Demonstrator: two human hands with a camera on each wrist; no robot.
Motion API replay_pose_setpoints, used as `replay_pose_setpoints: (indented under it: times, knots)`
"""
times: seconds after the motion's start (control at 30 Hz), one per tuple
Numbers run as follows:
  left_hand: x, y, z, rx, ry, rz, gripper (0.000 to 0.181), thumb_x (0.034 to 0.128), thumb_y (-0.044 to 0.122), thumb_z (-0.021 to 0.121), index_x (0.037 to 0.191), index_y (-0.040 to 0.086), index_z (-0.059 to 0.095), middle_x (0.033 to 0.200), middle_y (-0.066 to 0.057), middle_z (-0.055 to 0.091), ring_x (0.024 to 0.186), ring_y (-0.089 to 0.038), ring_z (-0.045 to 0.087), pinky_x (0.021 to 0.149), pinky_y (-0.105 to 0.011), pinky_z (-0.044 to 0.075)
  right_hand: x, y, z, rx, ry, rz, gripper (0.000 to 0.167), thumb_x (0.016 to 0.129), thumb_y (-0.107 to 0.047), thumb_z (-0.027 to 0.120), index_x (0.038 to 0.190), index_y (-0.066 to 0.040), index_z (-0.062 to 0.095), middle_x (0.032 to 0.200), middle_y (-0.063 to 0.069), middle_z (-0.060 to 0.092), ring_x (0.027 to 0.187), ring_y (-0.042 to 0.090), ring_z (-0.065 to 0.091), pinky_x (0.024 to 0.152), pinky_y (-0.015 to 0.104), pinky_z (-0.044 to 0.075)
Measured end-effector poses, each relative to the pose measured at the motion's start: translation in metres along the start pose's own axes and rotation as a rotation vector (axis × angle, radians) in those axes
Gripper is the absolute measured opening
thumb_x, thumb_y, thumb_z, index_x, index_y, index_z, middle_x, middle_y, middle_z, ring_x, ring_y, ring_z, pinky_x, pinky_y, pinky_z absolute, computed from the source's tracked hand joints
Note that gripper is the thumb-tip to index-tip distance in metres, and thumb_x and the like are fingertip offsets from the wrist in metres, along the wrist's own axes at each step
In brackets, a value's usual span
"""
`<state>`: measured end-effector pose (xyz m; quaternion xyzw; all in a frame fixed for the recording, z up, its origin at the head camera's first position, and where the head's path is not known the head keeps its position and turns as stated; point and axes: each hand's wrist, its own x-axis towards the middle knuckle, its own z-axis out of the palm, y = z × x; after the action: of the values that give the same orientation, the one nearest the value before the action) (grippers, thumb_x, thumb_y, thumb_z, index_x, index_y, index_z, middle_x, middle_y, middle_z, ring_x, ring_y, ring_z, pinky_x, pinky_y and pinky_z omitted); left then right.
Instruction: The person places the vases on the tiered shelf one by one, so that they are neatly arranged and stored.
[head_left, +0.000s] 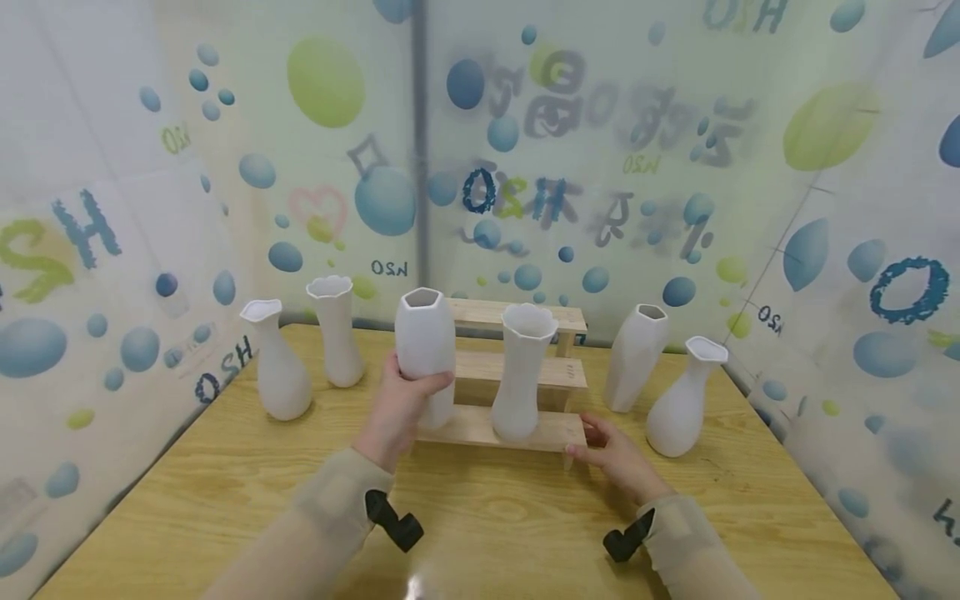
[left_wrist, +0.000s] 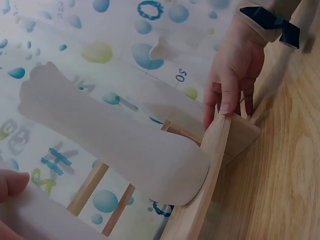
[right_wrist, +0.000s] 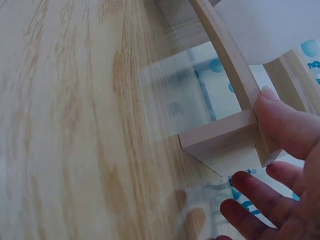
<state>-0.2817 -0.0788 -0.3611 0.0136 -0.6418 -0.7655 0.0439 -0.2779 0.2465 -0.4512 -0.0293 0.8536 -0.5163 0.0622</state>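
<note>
The faceted vase (head_left: 424,337) and scalloped vase (head_left: 522,375) are plain white; the stepped rack (head_left: 557,429) is pale tan wood. Streaky brown grain runs through the honey-yellow surface (head_left: 510,517). Sleeves (head_left: 322,508) are beige, wrist cameras (head_left: 406,531) black. The whitish curtain (head_left: 255,108) carries blue and lime-green spots (head_left: 386,201), dark-blue H2O lettering (head_left: 551,200) and a pink heart outline (head_left: 343,208).
</note>
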Motion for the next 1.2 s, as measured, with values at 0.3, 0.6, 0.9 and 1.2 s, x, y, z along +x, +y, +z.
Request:
replay_pose_setpoints:
  times: [0.3,0.6,0.9,1.2]
  knots:
    - [0.003,-0.009,0.016,-0.024,-0.032,-0.003,0.08,0.0783,0.001,0.076,0.142,0.013,0.028,0.14,-0.008,0.038,0.128,-0.032,0.037,0.108,-0.057,0.026,0.0,0.001,0.001,0.012,-0.003,-0.009,0.078,0.087,-0.028,0.073,0.147,0.001,0.033,0.133,0.025,0.052,0.121,0.037,0.047,0.1,0.053,0.039]
    - [0.001,-0.013,0.029,-0.028,-0.046,-0.003,0.08,0.0786,0.0,0.075,0.142,0.012,0.027,0.141,-0.011,0.038,0.127,-0.034,0.039,0.107,-0.057,0.03,0.0,0.0,0.0,0.023,-0.008,-0.018,0.078,0.087,-0.026,0.073,0.147,0.002,0.032,0.133,0.025,0.052,0.121,0.036,0.047,0.101,0.053,0.038]
    - [-0.002,-0.016,0.034,-0.038,-0.058,-0.003,0.08,0.0786,0.0,0.075,0.143,0.011,0.029,0.141,-0.011,0.038,0.128,-0.034,0.038,0.107,-0.056,0.029,-0.004,-0.004,0.002,0.019,-0.003,-0.011,0.076,0.088,-0.025,0.072,0.146,0.002,0.032,0.132,0.024,0.052,0.119,0.035,0.048,0.098,0.051,0.041]
    - [-0.002,-0.02,0.038,-0.03,-0.068,-0.015,0.078,0.0798,0.002,0.075,0.142,0.012,0.029,0.142,-0.011,0.037,0.13,-0.034,0.037,0.107,-0.058,0.028,-0.003,-0.001,0.001,0.026,-0.001,-0.011,0.077,0.088,-0.027,0.072,0.147,0.001,0.032,0.132,0.023,0.052,0.119,0.034,0.048,0.097,0.05,0.042]
